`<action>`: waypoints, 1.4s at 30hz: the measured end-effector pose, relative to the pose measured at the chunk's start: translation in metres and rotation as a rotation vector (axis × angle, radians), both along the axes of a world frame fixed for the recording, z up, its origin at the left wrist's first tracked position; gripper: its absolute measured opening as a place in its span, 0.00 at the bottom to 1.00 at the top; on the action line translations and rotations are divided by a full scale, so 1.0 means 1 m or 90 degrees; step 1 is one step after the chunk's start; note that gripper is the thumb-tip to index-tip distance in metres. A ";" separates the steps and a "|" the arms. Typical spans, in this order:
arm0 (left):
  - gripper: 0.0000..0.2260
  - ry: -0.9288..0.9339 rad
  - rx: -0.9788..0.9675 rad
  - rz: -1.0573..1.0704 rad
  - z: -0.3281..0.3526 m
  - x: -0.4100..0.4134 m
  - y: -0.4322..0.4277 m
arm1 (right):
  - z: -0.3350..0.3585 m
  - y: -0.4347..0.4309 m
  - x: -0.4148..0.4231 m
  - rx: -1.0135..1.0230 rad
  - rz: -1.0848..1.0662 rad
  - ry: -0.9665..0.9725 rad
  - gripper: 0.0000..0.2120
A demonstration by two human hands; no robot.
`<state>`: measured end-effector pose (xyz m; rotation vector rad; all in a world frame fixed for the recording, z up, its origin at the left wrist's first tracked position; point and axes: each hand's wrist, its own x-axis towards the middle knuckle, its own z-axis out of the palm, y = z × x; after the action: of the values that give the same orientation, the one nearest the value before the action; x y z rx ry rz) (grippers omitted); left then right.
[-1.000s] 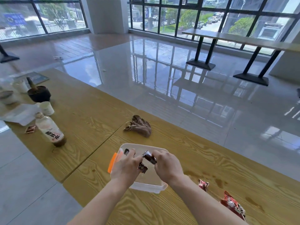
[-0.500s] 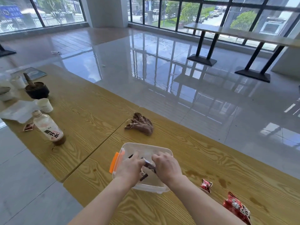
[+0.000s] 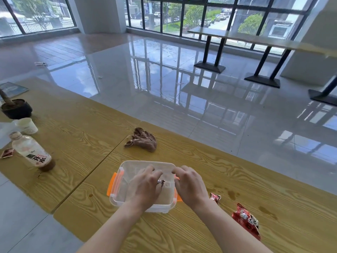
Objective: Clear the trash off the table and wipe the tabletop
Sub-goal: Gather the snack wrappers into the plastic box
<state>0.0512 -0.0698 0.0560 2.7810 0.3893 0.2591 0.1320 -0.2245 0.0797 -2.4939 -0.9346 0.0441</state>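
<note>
A clear plastic box (image 3: 117, 196) with orange clips stands near the front edge of the wooden table (image 3: 82, 136). My left hand (image 3: 144, 189) reaches down into the box, and a small dark wrapper (image 3: 161, 182) shows at its thumb and fingers. My right hand (image 3: 189, 185) hovers over the box's right rim with its fingers apart and nothing in it. A crumpled brown cloth (image 3: 144, 139) lies just behind the box. To the right of the box lie a small red wrapper (image 3: 215, 197) and a larger red snack packet (image 3: 247, 221).
Brown stains (image 3: 232, 193) mark the tabletop right of the box. At the left are a tilted bottle (image 3: 32, 152), a white cup (image 3: 27, 126), a black bowl (image 3: 16, 108), a small wrapper (image 3: 7, 153) and a booklet (image 3: 12, 88). Glossy floor lies beyond the table's far edge.
Both hands went down from above the box into it with the dark wrappers. My right hand has let go and moved to the right rim. The view shifted right.
</note>
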 end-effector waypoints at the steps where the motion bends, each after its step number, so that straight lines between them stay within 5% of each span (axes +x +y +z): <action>1: 0.12 -0.009 0.004 -0.004 0.003 0.002 -0.005 | 0.000 -0.008 0.001 -0.002 -0.009 0.001 0.12; 13: 0.16 -0.040 0.005 -0.197 0.037 0.038 -0.112 | -0.012 -0.145 0.017 -0.081 -0.170 0.039 0.16; 26: 0.12 0.158 0.018 -0.234 -0.039 0.078 -0.183 | -0.052 -0.218 0.027 -0.191 -0.247 0.150 0.23; 32: 0.21 0.247 0.038 -0.258 -0.066 0.100 -0.194 | -0.073 -0.222 0.028 -0.276 -0.201 0.243 0.36; 42: 0.13 0.268 0.119 -0.297 -0.089 0.105 -0.192 | -0.094 -0.219 0.026 -0.245 -0.196 0.234 0.22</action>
<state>0.1567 -0.2619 -0.0334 2.9954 -0.2108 -0.4245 0.1583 -0.4439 -0.0147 -2.8112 -0.4139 0.6100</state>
